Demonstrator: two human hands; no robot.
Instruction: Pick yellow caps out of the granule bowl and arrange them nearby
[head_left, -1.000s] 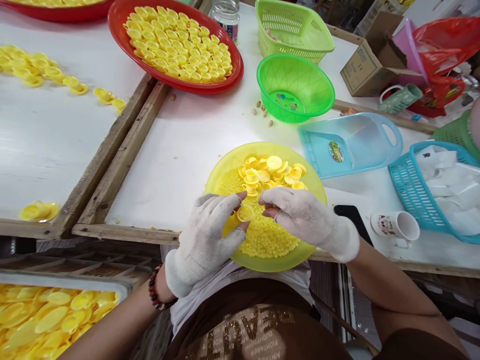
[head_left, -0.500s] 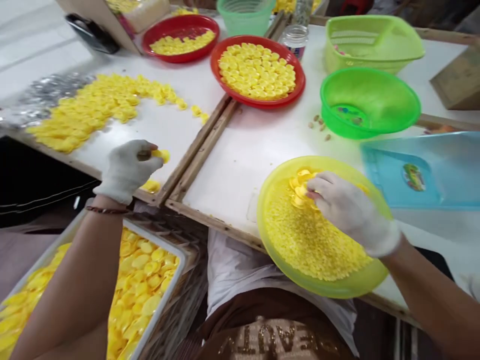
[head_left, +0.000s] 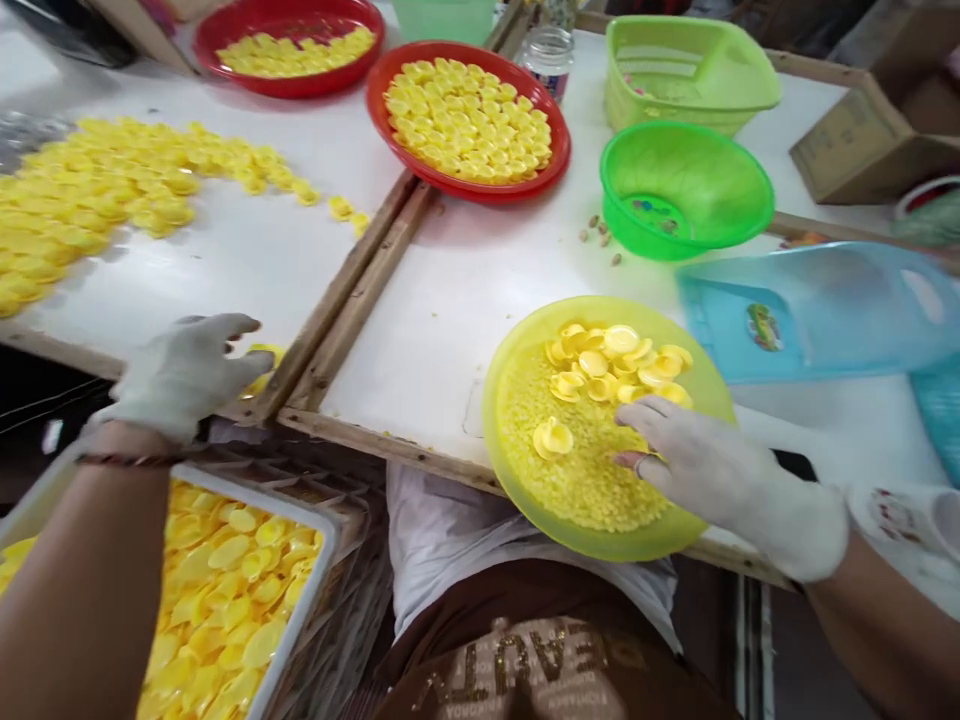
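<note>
My left hand (head_left: 184, 370), in a white fabric glove with bare fingertips, hovers at the near edge of the left table with thumb and forefinger apart. A small yellow plastic cup piece (head_left: 264, 374) lies by its thumb, partly hidden. My right hand (head_left: 709, 468), gloved the same way, is over a yellow basin (head_left: 517, 500), fingers spread and holding nothing. Small yellow pellets (head_left: 585, 490) fill the basin's bottom. On them rests a heap of shallow yellow plastic cups (head_left: 596, 365), with a separate cup piece (head_left: 553, 438) nearer to me.
Yellow pieces (head_left: 90, 200) spread over the left table. Red trays (head_left: 469, 190) of yellow pieces, a glass jar (head_left: 547, 60), a green basin (head_left: 686, 190) and a blue scoop-like tray (head_left: 840, 310) stand beyond. A wooden edge (head_left: 352, 290) divides the tables. A crate (head_left: 326, 540) of yellow pieces sits below left.
The yellow piece in my left hand no longer shows between its fingers, which have parted. My right hand has let go of the yellow cups and drawn back toward me. The view has shifted.
</note>
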